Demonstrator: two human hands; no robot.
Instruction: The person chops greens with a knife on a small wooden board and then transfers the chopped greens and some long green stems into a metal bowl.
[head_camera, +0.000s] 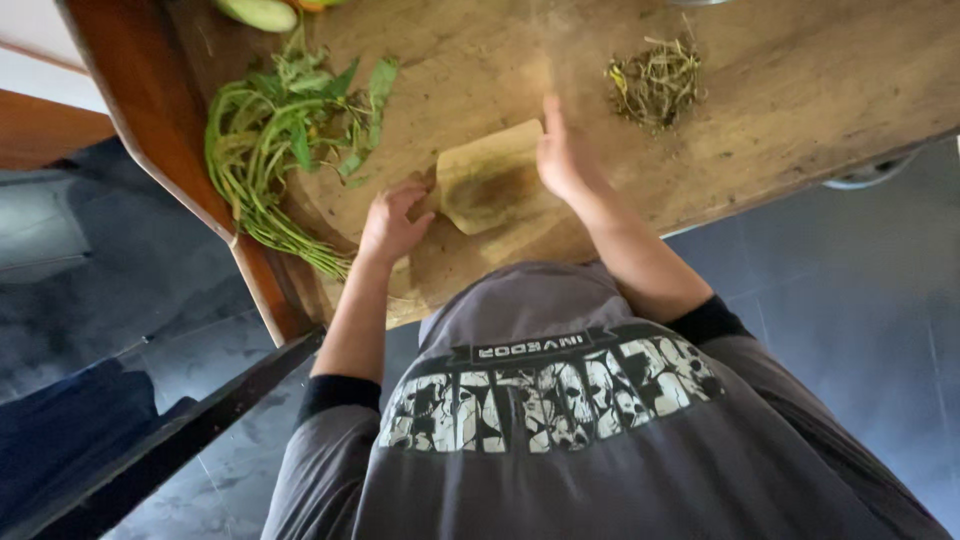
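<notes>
A small tan wooden cutting board (490, 185), stained dark green in the middle, lies on the wooden table (800, 90) in front of me. My left hand (392, 222) curls its fingers on the board's left edge. My right hand (562, 155) is stretched out flat, fingers together, its side against the board's right edge, holding nothing. A bunch of long green stems with leaves (280, 140) lies to the left of my left hand.
A small pile of dry green trimmings (655, 80) sits on the table beyond my right hand. A pale green vegetable (260, 12) shows at the top edge. Dark floor tiles (860, 300) lie below, and a dark beam (160, 450) crosses lower left.
</notes>
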